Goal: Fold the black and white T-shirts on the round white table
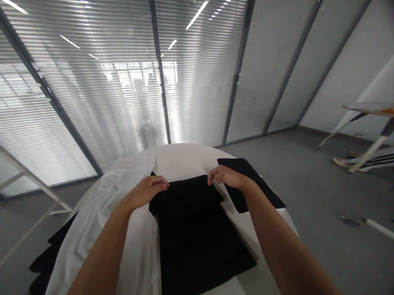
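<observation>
A black cloth garment (pixel 202 244) lies flat on a round white table (pixel 184 159), with its far part folded over. The fingers of my left hand (pixel 149 189) are closed on the far left corner of the fold. My right hand (pixel 230 177) pinches the far right end of the same edge. Just right of that hand lies a second piece of black cloth (pixel 248 182), folded flat. A crumpled white cloth (pixel 104 205) spreads along the table's left side, below my left forearm.
Dark cloth (pixel 46 265) hangs at the table's left edge, near a white metal frame (pixel 29 174). Glass partitions with blinds (pixel 121 81) stand beyond. At right are another table (pixel 373 107), a person's striped trouser leg (pixel 382 159) and a plier-like tool (pixel 350 221) on the floor.
</observation>
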`<action>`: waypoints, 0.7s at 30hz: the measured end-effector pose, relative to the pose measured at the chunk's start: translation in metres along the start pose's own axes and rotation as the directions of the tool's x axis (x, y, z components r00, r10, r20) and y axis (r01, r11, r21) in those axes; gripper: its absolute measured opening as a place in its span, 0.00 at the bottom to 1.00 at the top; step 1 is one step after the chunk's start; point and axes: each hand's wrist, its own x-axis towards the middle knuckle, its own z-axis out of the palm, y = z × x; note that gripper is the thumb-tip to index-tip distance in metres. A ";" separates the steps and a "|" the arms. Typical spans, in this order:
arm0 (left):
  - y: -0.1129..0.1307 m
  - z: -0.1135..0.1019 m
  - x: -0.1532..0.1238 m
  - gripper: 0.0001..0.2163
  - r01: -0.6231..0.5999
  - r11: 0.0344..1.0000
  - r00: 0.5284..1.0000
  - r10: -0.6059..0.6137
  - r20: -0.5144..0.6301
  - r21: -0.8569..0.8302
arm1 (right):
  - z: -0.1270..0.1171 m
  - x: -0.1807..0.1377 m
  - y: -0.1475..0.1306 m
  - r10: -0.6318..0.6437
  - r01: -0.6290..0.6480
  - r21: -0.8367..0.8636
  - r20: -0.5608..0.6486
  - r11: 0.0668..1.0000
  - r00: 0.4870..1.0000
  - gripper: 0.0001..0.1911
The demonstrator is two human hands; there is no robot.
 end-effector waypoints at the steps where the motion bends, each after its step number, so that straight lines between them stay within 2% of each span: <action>1: -0.002 0.006 0.003 0.12 -0.021 0.998 0.999 0.024 -0.045 0.060 | 0.000 -0.001 -0.002 0.005 -0.005 -0.018 0.010 1.000 1.000 0.13; 4: -0.012 0.031 0.011 0.15 -0.051 0.973 0.985 0.085 -0.149 0.223 | 0.004 0.000 -0.003 0.109 -0.115 -0.127 -0.057 0.985 0.992 0.09; 6: -0.021 0.050 0.014 0.19 -0.005 0.941 0.979 0.074 -0.190 0.337 | 0.011 0.003 0.001 0.181 -0.207 -0.198 -0.143 0.958 0.973 0.05; 8: -0.029 0.066 0.015 0.25 0.059 0.895 0.984 0.024 -0.179 0.442 | 0.020 0.005 0.006 0.271 -0.310 -0.210 -0.196 0.927 0.942 0.04; 11: -0.035 0.077 0.013 0.30 0.100 0.840 0.995 -0.069 -0.077 0.533 | 0.031 0.006 0.008 0.409 -0.446 -0.184 -0.207 0.876 0.889 0.11; 13: -0.034 0.075 0.011 0.35 0.099 0.816 0.992 -0.128 0.010 0.569 | 0.034 0.006 0.006 0.440 -0.470 -0.165 -0.186 0.867 0.878 0.17; 15: -0.030 0.070 0.008 0.44 0.065 0.793 0.976 -0.177 0.126 0.606 | 0.035 0.005 0.001 0.450 -0.472 -0.147 -0.163 0.869 0.878 0.20; 18: -0.024 0.065 0.006 0.56 -0.011 0.754 0.928 -0.237 0.287 0.656 | 0.034 0.004 -0.004 0.469 -0.480 -0.141 -0.104 0.866 0.877 0.21; 21: -0.020 0.061 0.005 0.54 -0.019 0.729 0.898 -0.287 0.332 0.684 | 0.033 0.003 -0.005 0.508 -0.504 -0.193 -0.031 0.842 0.861 0.20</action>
